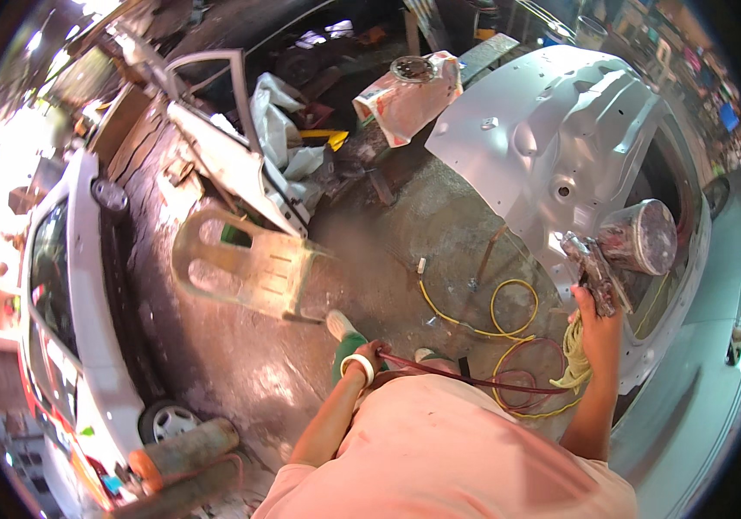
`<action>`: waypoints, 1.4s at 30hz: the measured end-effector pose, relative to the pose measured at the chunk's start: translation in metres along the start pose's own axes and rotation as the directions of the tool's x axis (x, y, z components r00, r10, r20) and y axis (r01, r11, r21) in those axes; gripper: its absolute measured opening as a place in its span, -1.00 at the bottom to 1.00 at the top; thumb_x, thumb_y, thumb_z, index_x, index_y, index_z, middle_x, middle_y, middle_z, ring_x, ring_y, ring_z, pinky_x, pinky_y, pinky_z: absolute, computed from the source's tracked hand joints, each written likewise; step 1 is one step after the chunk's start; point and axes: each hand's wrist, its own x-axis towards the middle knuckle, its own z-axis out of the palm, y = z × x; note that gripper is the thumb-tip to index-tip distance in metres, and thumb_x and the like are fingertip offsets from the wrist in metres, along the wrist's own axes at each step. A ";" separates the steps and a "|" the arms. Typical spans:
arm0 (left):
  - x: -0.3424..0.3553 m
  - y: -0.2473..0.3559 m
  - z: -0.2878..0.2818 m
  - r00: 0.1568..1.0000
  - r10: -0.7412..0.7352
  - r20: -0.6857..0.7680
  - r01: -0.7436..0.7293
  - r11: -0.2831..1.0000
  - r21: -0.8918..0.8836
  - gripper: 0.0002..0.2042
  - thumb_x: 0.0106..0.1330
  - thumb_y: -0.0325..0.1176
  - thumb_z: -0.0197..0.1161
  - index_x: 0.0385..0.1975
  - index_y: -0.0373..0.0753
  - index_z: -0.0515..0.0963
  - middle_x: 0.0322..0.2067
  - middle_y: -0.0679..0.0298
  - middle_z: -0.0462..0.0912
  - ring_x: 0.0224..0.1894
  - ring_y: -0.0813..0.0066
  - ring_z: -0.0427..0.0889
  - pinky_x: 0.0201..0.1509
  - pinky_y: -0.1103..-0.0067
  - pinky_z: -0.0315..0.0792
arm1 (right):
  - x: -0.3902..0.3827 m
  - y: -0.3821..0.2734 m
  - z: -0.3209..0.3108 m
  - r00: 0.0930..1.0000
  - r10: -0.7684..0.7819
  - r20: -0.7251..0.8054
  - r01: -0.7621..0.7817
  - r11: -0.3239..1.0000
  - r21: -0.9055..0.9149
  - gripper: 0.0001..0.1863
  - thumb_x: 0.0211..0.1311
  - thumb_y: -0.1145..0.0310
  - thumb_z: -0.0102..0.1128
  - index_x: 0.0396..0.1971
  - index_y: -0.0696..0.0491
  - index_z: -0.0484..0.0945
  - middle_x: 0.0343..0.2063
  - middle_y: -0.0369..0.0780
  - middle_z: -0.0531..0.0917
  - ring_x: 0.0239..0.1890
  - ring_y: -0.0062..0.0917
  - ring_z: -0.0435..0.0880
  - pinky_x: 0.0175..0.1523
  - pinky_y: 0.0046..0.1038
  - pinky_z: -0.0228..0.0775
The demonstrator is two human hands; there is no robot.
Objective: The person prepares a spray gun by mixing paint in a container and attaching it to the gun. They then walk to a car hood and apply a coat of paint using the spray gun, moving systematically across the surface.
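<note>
My right hand, raised at the right, is closed around a stained metal spray gun. A paint-smeared metal cup sits at the gun's far end and looks joined to it. Yellowish-green cord or cloth hangs at that wrist. Low in front of my body, my left hand grips a dark red hose, which runs right toward the right forearm. Beyond the gun stands a silver-grey car tailgate panel with a window opening; the gun and cup overlap it in view, and contact cannot be told.
A beige plastic chair and a loose car door stand left. A yellow hose coils on the floor. Farther left are a white car and a gas cylinder. A pale green car panel borders the right.
</note>
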 end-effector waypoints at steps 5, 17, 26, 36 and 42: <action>0.118 -0.053 -0.086 0.982 0.136 -0.127 -0.148 0.985 -0.087 -0.82 0.52 -0.29 0.18 -0.14 -0.27 0.62 -0.32 0.08 0.71 -0.23 0.39 0.66 -0.17 0.51 0.48 | 0.021 -0.020 0.086 0.970 0.097 -0.224 -0.081 0.994 0.079 -0.68 0.45 0.25 0.21 0.02 0.16 0.61 -0.26 -0.25 0.69 -0.50 -0.64 0.56 -0.41 -0.53 0.48; 0.339 -0.151 -0.353 0.964 0.262 0.039 -0.128 0.588 -0.799 -0.48 0.61 0.03 -0.07 0.10 -0.40 0.48 -0.53 0.13 0.70 -0.31 0.34 0.72 -0.02 0.42 0.57 | 0.143 -0.119 0.364 0.890 0.025 -0.455 -0.213 0.906 -0.366 -0.47 0.44 -0.04 0.15 0.11 0.12 0.58 -0.20 -0.02 0.74 -0.22 -0.23 0.72 -0.06 -0.21 0.48; 0.368 -0.119 -0.510 0.903 0.429 -0.030 -0.357 0.708 -0.609 -0.57 0.62 -0.10 -0.04 0.04 -0.42 0.52 -0.35 0.14 0.69 -0.33 0.52 0.67 -0.07 0.59 0.53 | 0.257 -0.119 0.526 0.854 0.262 -0.448 -0.432 0.838 -0.333 -0.43 0.40 -0.14 0.12 0.08 0.06 0.52 -0.32 0.07 0.73 -0.22 0.09 0.70 -0.14 0.01 0.50; 0.397 -0.133 -0.507 0.875 0.467 0.128 -0.305 0.737 -0.603 -0.68 0.63 -0.20 -0.02 0.03 -0.34 0.53 -0.35 0.21 0.66 -0.38 0.62 0.60 -0.17 0.65 0.49 | 0.274 -0.138 0.539 0.806 0.335 -0.487 -0.492 0.837 -0.239 -0.42 0.40 -0.14 0.12 0.16 0.02 0.46 -0.19 0.07 0.71 -0.07 0.03 0.68 -0.04 -0.04 0.49; 0.398 -0.118 -0.487 0.833 0.478 0.278 -0.265 0.786 -0.559 -0.67 0.60 -0.15 0.06 0.01 -0.31 0.56 -0.37 0.29 0.66 -0.38 0.68 0.57 -0.20 0.68 0.48 | 0.219 -0.160 0.454 0.678 0.348 -0.648 -0.559 0.816 -0.147 -0.42 0.37 -0.12 0.18 0.24 -0.07 0.47 -0.09 0.00 0.72 -0.01 -0.05 0.69 0.07 -0.16 0.47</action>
